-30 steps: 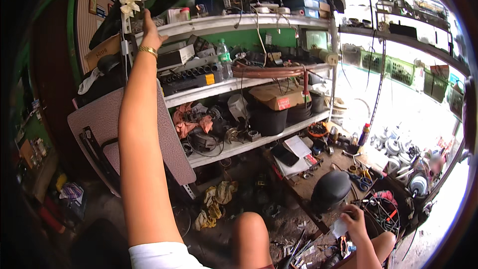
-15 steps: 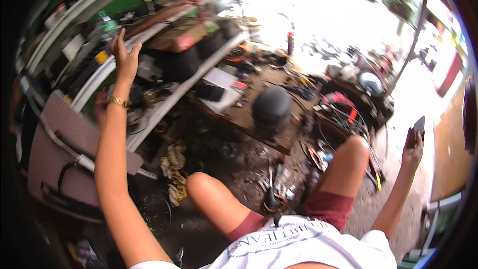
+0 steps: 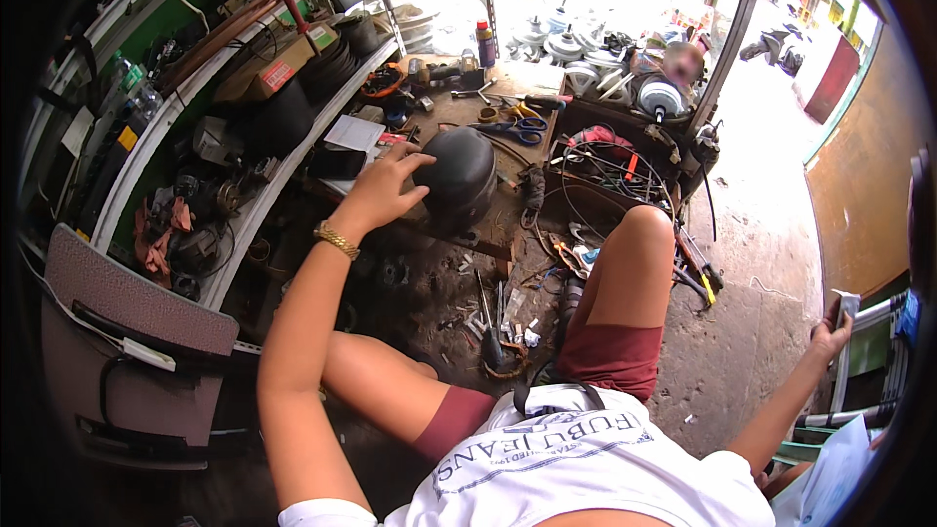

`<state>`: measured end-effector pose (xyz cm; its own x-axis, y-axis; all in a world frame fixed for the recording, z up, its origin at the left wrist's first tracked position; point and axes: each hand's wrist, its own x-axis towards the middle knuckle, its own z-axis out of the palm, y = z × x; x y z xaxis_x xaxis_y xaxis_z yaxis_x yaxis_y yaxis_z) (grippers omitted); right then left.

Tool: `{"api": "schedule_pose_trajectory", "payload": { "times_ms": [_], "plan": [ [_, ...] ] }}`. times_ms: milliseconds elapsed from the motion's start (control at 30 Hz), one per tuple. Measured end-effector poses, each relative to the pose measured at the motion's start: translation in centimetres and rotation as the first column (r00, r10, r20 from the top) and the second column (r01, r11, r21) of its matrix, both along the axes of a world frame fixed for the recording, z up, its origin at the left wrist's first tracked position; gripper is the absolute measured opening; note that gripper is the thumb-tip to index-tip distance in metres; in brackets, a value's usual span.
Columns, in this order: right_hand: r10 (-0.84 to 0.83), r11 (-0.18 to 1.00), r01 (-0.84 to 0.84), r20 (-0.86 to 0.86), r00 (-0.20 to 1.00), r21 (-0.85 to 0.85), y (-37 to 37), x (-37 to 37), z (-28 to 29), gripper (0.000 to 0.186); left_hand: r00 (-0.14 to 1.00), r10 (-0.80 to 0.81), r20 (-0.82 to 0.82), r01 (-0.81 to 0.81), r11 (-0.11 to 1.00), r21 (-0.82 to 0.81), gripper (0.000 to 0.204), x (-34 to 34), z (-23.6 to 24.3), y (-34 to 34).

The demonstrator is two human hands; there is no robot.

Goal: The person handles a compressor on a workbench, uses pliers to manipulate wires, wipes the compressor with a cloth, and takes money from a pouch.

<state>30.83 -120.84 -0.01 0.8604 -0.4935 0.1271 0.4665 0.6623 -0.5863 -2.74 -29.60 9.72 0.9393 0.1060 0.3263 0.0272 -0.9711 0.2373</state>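
Note:
My left hand point(image 3: 383, 191), with a gold band at the wrist, is open with its fingers apart. Its fingertips reach the near-left side of a black dome-shaped object point(image 3: 459, 176) on the low wooden bench point(image 3: 509, 203); whether they touch it I cannot tell. Beside the hand, a dark flat phone-like thing point(image 3: 338, 164) lies by white paper point(image 3: 353, 134). Far out to the right, my right hand point(image 3: 830, 334) is closed round a small flat grey object point(image 3: 849, 306), too small to name. Blue-handled scissors point(image 3: 528, 128) rest behind the dome.
Shelves with parts and a cardboard box point(image 3: 262, 75) run along the left. An open bin of tangled wires point(image 3: 603, 158) stands right of the bench. A brown padded panel point(image 3: 132, 288) is at the lower left. Tools and scraps litter the floor between my legs.
My left hand has come from the shelves at the upper left down to the black dome. My right hand has lowered slightly, still holding the grey object. The view has shifted.

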Motion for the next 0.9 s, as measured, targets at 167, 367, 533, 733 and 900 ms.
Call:
{"api": "schedule_pose_trajectory", "payload": {
  "times_ms": [167,367,533,733,900],
  "plan": [
    [-0.320,0.942,0.330,-0.148,0.936,0.055,-0.2,-0.5,-2.1,0.038,0.993,0.117,0.006,-0.117,0.993,0.021,0.049,1.7,-3.2,-0.5],
    [-0.196,0.972,0.180,0.095,0.976,0.149,-11.7,-1.8,1.1,0.037,0.969,0.185,0.166,-0.172,0.981,-0.088,0.058,3.4,-7.3,-0.2],
    [-0.210,0.957,0.187,0.088,0.974,0.222,-12.0,-2.5,-1.1,0.038,0.971,0.222,0.084,-0.212,0.970,-0.120,0.061,4.6,-7.7,-0.3],
    [-0.217,0.947,0.180,0.117,0.969,0.267,-12.1,-2.5,-0.4,0.038,0.966,0.218,0.139,-0.201,0.972,-0.122,0.061,4.2,-9.6,0.0],
    [-0.213,0.946,0.177,0.109,0.971,0.273,-11.2,-2.3,-0.4,0.037,0.961,0.216,0.170,-0.205,0.975,-0.080,0.060,4.3,-9.7,-0.2]
  ]
}}
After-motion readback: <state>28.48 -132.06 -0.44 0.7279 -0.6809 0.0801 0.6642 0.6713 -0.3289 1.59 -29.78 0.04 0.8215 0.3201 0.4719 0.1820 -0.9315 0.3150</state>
